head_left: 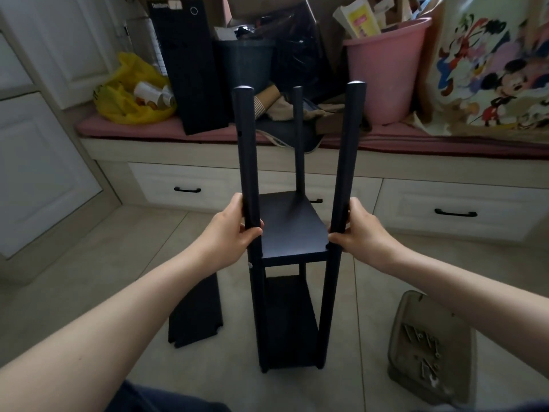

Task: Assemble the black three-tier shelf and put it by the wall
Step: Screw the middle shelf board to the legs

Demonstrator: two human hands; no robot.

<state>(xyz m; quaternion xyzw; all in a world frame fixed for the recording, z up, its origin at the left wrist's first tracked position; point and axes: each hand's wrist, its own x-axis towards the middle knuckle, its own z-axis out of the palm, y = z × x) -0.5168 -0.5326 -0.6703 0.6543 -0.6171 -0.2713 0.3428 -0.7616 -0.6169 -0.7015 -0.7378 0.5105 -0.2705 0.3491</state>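
The black shelf frame (292, 233) stands upright on the tiled floor in front of me, with a lower board and a middle board fitted between its posts. Three posts show above the middle board; a fourth is not visible. My left hand (234, 233) grips the near left post (245, 150) just above the middle board. My right hand (361, 230) grips the near right post (349, 150) at the same height. A loose black shelf board (197, 313) lies flat on the floor to the left of the frame.
A grey tray (430, 346) with screws and small hardware sits on the floor at right. Behind the frame is a drawer bench (445, 209) with a pink cushion, holding a pink bucket (386, 69), a yellow bag (130, 90) and a black box (190, 66). White cabinets stand left.
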